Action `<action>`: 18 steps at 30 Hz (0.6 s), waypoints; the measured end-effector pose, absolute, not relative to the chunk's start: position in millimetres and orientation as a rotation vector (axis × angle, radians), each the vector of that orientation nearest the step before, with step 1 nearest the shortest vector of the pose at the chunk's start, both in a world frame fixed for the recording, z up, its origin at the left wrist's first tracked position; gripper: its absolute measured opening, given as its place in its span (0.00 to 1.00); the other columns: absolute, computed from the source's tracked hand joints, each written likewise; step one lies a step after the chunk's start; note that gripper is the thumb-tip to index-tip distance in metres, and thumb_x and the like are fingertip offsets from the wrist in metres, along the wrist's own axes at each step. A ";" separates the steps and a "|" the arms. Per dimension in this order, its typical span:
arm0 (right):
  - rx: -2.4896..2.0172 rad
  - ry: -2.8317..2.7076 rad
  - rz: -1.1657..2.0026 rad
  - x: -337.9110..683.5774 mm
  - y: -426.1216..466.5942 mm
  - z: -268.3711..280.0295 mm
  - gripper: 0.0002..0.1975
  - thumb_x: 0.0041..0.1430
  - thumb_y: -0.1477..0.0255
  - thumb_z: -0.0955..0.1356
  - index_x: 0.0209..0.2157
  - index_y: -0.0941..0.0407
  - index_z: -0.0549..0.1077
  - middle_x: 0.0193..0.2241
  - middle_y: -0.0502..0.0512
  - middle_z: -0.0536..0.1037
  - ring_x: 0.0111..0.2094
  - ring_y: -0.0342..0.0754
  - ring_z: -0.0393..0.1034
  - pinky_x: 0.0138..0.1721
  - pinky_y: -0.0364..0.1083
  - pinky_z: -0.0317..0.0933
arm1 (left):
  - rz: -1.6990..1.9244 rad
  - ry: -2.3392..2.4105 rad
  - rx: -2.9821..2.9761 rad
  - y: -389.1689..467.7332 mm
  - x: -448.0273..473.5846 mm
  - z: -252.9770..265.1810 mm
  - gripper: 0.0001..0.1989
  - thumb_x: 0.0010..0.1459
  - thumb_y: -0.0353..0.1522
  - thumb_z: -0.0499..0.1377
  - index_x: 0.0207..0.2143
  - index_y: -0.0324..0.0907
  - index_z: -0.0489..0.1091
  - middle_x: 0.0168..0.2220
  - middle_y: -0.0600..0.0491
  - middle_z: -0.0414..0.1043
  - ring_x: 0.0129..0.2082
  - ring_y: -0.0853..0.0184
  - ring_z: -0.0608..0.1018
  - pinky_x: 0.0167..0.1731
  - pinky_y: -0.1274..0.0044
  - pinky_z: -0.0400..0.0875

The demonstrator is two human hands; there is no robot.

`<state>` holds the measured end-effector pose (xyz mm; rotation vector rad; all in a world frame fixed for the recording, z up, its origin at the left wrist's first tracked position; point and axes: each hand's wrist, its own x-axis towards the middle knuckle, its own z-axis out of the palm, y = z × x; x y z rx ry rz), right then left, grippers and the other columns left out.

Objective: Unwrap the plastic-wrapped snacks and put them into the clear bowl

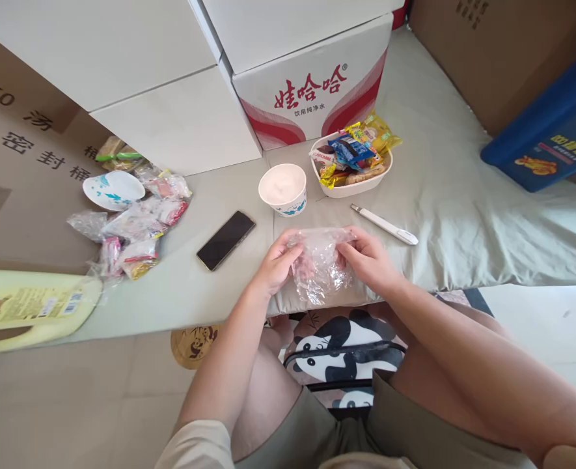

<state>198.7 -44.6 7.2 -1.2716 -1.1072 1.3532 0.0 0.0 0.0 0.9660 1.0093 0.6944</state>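
- Clear plastic bag (pixel 323 277) at near edge of cloth-covered table (pixel 170 299).
- My left hand (pixel 274 264) and right hand (pixel 371 264) pinch its far edge, one per side, thumbs on top.
- I'd pull evenly, lightly; thin film likely tears.
- Pinched edge runs left-right, loose end toward me; looks squarish, long axis unclear.

A cloth-draped, grey-green platform (pixel 183 296) carries a white paper cup (pixel 288 206); behind the cup stands a red-and-white carton (pixel 313 81), just right of it a snack-filled tray (pixel 353 190), nearer right a white pen-shaped tool (pixel 384 225), nearer left a dark-screened phone (pixel 226 241), well left wrapped packets (pixel 141 220)
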 end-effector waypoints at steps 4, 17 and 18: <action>-1.207 -0.973 1.375 197.9 -44.5 6.2 0.15 0.52 0.63 0.68 0.41 0.51 0.68 0.20 0.43 0.69 0.23 0.43 0.63 0.27 0.44 0.59 | 0.793 0.980 0.884 1.2 0.6 7.9 0.20 0.45 0.39 0.71 0.39 0.45 0.69 0.20 0.61 0.70 0.20 0.70 0.76 0.20 0.80 0.72; -1.257 -1.018 1.399 200.7 -43.8 2.1 0.16 0.55 0.54 0.66 0.32 0.53 0.71 0.22 0.47 0.67 0.24 0.44 0.62 0.27 0.45 0.60 | 0.784 0.979 1.002 2.0 0.6 9.1 0.15 0.45 0.37 0.70 0.32 0.41 0.69 0.23 0.59 0.69 0.20 0.75 0.70 0.21 0.82 0.63; -1.286 -1.040 1.387 200.1 -43.9 2.7 0.15 0.53 0.56 0.68 0.34 0.53 0.70 0.23 0.46 0.68 0.24 0.44 0.62 0.27 0.45 0.59 | 0.772 0.977 1.003 1.7 0.8 9.1 0.16 0.45 0.36 0.70 0.35 0.42 0.69 0.23 0.60 0.69 0.20 0.75 0.70 0.21 0.82 0.63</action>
